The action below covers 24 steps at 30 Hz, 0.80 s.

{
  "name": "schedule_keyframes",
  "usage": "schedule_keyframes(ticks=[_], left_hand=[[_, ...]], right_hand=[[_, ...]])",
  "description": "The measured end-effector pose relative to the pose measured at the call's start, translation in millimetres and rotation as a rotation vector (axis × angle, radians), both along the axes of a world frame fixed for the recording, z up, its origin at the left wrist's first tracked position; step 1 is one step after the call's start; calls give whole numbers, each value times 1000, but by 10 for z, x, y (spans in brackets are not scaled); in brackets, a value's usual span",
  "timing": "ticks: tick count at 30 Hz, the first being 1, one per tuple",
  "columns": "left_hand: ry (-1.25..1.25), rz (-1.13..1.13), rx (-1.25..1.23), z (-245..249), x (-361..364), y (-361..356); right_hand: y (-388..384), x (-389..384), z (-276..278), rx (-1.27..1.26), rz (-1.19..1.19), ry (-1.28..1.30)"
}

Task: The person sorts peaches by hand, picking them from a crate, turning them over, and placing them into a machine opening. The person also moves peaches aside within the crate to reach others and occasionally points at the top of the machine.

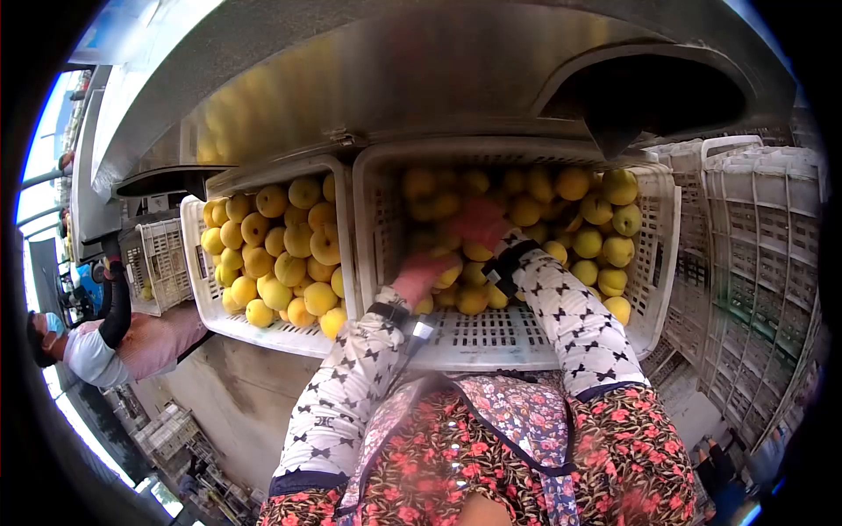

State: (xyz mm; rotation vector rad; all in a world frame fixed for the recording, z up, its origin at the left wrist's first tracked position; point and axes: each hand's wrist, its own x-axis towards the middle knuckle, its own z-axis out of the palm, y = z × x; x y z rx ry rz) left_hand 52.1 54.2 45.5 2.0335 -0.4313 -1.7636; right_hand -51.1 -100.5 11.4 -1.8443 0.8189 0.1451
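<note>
Head view, both hands (481, 223) down among yellow fruit (596, 209), forearms (579, 329) converging

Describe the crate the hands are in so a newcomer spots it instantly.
Start at the big metal panel across the top. Just below it, take the white crate of yellow fruit in the middle, directly in front of the floral apron. Unlike the fruit-filled left-hand crate beside it, this one has the wearer's left hand and right hand inside.
</note>
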Motion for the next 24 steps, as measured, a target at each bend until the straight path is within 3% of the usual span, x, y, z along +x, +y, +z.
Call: schedule_keyframes(ticks=[2,5,7,8,12,15,17,18,20,23,24], left_hand=[[556,659,-188,327,80,39],[943,660,-437,729,104,-146],[1017,519,-478,855,88,-303],[1035,473,-487,968,36,-395],[1139,380,-524,1200,-189,-670],[1154,390,-601,1309,-344,-841],[1085,368,-707,1204,-387,-885],[1102,380,-659,1186,-388,-913],[650,116,-871,1132,-423,-940],[824,361,-814,1111,-486,-989],[995,512,-702,1253,-491,-1036]], right_hand=[[-169,-341,313,120,-171,-212],[-131,-805,994,271,-307,-554],[-2,-915,1557,465,-366,-672],[44,-1014,1614,433,-442,-682],[158,-1156,2130,75,-667,-671],[-84,-1193,2327,-854,-695,-328],[-416,-1055,2404,-1018,-784,-69],[-741,-961,2209,-1282,-599,105],[-1157,-687,2247,-893,-626,327],[-1269,-763,2100,-1159,-801,-57],[-1141,-845,2147,-1074,-740,-189]])
